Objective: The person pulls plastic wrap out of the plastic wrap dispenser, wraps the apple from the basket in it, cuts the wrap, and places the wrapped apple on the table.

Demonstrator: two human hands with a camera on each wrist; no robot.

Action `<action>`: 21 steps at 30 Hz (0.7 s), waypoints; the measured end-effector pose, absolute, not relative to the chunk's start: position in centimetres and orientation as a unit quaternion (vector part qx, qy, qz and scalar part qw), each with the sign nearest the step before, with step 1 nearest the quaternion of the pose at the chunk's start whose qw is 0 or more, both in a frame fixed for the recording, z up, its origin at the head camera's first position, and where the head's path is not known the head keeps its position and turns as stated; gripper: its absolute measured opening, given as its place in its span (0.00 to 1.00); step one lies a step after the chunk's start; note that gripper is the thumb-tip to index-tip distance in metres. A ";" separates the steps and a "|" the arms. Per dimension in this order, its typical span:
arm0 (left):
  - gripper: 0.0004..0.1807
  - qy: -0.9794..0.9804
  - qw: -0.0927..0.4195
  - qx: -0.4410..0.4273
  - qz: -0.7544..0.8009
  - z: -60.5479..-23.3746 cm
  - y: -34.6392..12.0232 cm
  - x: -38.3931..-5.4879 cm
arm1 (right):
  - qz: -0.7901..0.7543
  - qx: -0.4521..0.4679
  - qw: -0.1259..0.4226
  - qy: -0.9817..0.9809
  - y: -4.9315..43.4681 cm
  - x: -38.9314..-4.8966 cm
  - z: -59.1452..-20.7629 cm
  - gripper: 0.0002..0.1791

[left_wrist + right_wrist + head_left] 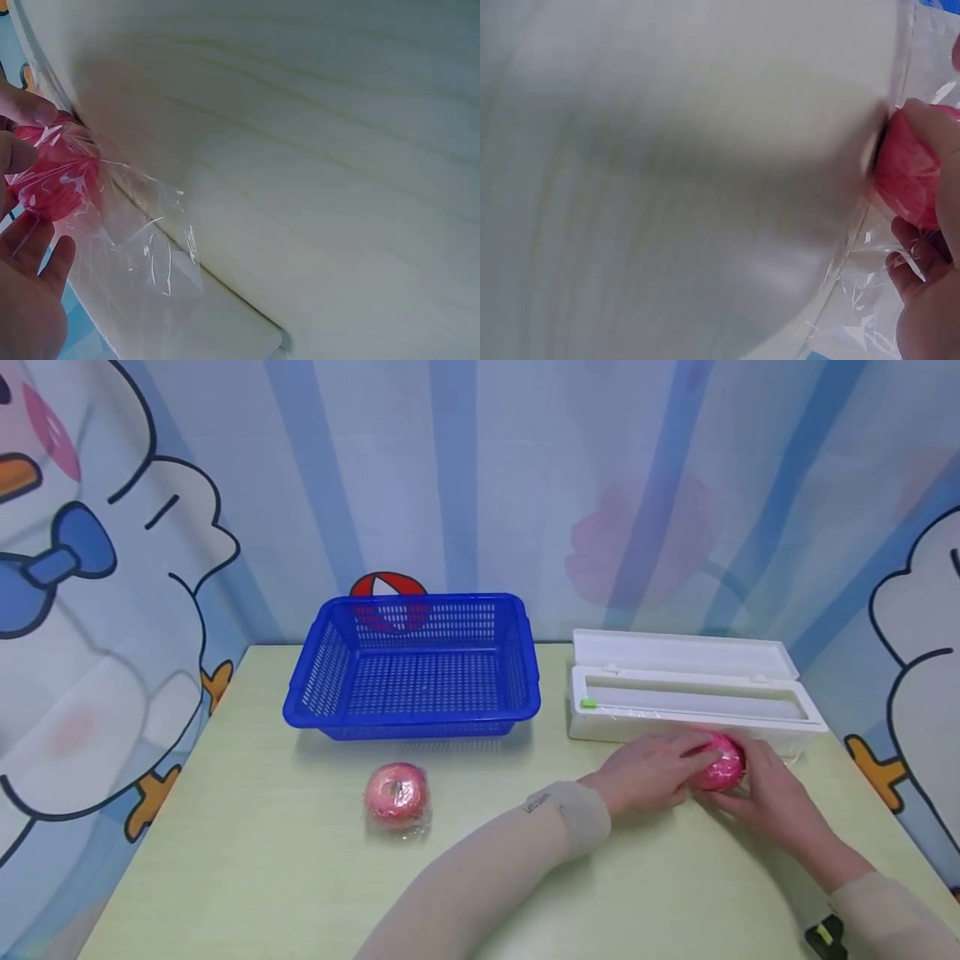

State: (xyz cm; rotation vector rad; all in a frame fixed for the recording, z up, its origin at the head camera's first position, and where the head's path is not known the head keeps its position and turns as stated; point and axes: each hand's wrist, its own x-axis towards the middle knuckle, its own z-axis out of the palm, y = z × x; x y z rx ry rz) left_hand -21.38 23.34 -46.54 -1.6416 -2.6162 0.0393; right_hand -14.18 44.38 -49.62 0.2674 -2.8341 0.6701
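Both hands hold a bright pink-red round fruit (726,767) on the table, just in front of a white cling film dispenser (637,725). Its exact kind is unclear. My left hand (651,768) grips it from the left, and my right hand (780,795) curls thumb and fingers round its right side. Clear cling film (161,247) covers the fruit and stretches loosely away from it in the left wrist view. More film shows beside the right fingers (909,279). The dispenser's lid (682,652) stands raised at the back, with a green slider (588,703) at the left end.
A blue plastic basket (412,731) stands at the back, left of the dispenser. In front of it sits a film-wrapped red apple (397,797). A printed curtain (525,485) hangs behind the pale table (262,860). A small black and yellow object (827,937) shows near the right sleeve.
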 end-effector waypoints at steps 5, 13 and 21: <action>0.44 -0.846 0.018 -0.532 0.011 -46.4 23.3 -21.5 | 0.240 0.087 0.089 -0.963 44.6 -14.2 -49.2 0.56; 0.49 -0.844 0.008 -0.536 0.008 -45.3 23.6 -21.8 | 0.259 0.109 0.074 -0.957 45.5 -13.9 -47.6 0.48; 0.56 -0.847 0.065 -0.524 0.059 -45.0 24.2 -21.0 | 0.254 0.089 0.027 -0.963 45.8 -14.1 -46.2 0.45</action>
